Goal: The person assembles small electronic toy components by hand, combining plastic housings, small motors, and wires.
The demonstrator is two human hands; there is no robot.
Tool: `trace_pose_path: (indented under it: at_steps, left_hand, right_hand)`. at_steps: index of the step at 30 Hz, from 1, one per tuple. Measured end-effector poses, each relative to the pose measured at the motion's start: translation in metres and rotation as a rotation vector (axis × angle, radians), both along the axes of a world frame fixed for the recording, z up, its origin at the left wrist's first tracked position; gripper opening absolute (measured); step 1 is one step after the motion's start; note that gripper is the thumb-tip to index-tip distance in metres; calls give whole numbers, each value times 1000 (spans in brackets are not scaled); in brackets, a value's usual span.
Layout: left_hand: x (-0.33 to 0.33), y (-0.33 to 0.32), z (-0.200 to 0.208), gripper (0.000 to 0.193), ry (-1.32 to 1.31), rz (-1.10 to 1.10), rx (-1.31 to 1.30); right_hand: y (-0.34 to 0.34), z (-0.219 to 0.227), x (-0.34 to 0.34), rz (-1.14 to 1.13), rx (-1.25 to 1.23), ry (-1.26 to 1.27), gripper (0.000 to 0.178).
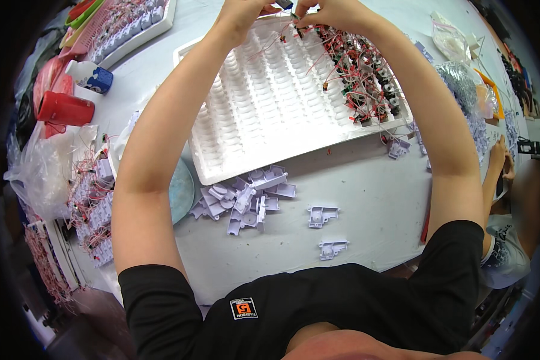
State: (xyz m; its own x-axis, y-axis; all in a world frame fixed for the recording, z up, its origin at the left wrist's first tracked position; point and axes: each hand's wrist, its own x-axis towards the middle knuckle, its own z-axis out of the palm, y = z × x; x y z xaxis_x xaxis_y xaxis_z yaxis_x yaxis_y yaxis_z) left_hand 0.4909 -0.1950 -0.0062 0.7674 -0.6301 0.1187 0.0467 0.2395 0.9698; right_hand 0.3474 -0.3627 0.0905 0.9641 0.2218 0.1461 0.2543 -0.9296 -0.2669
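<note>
Both arms reach to the far edge of a white moulded foam tray [222, 150] with rows of hollows. My left hand [245, 17] is partly cut off by the top edge, its fingers closed beside a small dark blue piece [284, 4]. Close to it, my right hand [335, 15] has thumb and finger pinched together over a small dark part with thin wires. Exactly what either hand grips is too small to tell. Small wired motors [366, 75] with red and white leads crowd the right-hand rows. A few loose wired pieces [325, 87] lie in the other rows.
Pale lilac plastic housings [246, 201] are heaped before the tray, two single housings [323, 216] nearer me. Left stand a red mug [65, 109], a blue-white bottle [90, 77], wired housings [93, 204] and a filled tray [132, 33]. At right, another person's hand [499, 157] shows.
</note>
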Motion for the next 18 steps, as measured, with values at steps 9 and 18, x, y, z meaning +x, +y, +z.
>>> trace_pose_path:
  at_steps: [9,18]
  left_hand:
    - [-13,7,5,19,-113,53,121]
    - [-6,4,7,21,-90,52,141]
  right_hand:
    - [44,3,-1,-38,-714,-22,24]
    - [17,9,17,-51,-343,20,18]
